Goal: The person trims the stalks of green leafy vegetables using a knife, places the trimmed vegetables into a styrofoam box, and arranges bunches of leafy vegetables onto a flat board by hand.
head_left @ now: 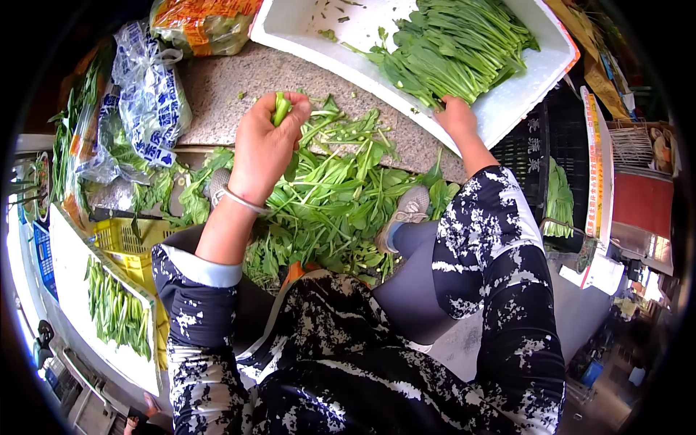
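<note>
Foam box (290, 25), orange-printed bag (199, 23): cut by top edge | left shoe (218, 187): partly behind left forearm (223, 233)

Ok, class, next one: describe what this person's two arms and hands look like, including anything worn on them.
Both hands, left and right, are gloveless. The left sleeve and right sleeve are black with blotchy white patches. A plain pale band lines the left sleeve's end, and a slim, pale bangle circles the left wrist.

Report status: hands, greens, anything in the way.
Left hand closed on green stems. Right hand at leafy greens in foam box, grip unclear. Nothing visibly blocking hands.
</note>
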Tool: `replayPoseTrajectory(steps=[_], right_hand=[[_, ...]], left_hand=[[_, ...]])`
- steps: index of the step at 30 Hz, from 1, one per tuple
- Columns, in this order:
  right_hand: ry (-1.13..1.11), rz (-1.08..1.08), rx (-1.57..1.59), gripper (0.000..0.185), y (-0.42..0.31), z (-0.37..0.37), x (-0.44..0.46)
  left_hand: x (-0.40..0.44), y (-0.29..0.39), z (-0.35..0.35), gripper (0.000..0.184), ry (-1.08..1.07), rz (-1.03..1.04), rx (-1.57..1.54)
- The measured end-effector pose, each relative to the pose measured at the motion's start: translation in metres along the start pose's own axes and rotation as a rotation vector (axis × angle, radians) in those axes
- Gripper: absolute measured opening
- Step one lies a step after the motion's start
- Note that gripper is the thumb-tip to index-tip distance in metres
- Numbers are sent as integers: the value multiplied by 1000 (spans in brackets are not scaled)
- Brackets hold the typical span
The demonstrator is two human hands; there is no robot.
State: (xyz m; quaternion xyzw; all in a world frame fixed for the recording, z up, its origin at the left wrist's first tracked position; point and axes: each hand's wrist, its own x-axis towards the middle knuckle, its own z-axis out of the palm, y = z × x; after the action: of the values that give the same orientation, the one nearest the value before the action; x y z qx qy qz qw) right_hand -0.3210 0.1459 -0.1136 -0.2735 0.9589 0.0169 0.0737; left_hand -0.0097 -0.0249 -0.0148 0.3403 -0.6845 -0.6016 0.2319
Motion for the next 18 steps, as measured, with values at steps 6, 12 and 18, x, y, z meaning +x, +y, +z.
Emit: replayPoseTrajectory(steps=[6,12,18], right_hand=[[75,-58,235,30,-7,-37,-10],[-97,-247,953,29,-78,-102,-94],[-547,-200,1226,33,-108,-112,-130]], left_hand=[[1,-1,-11,20,46,49,92],[-4,-10,6,18,45,549,516],[-22,8,26,30,-98,637,546]])
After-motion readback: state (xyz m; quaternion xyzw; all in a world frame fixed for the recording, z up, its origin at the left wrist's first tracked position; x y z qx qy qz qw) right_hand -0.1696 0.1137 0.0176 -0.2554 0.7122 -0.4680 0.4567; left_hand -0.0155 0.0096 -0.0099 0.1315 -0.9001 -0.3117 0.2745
